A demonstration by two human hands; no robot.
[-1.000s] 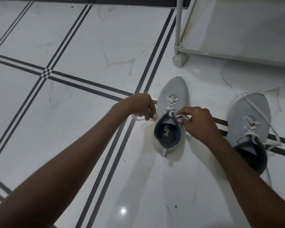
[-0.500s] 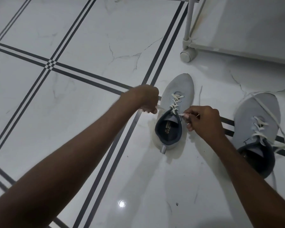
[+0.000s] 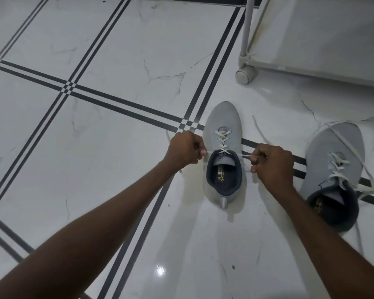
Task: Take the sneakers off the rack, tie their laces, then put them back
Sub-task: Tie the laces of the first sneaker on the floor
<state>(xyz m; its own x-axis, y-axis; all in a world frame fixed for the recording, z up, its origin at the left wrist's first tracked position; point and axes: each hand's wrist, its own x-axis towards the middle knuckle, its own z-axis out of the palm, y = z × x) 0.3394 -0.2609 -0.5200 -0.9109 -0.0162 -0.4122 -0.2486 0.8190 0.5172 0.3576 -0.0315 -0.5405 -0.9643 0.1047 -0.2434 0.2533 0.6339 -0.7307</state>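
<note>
In the head view a grey sneaker stands on the tiled floor at centre frame, long axis running up the picture, toe toward the top and heel tab nearest the camera. The left hand and right hand are each clenched on one end of its white lace, drawn taut sideways across the collar. A second sneaker at right lies unlaced, toe also upward, partly hidden by the right forearm, and the rack at upper right is cut off by the frame.

Grey sneaker, frame centre, upright on floor, toe up-frame, laces pulled taut sideways. Second sneaker, right edge, laces loose.
</note>
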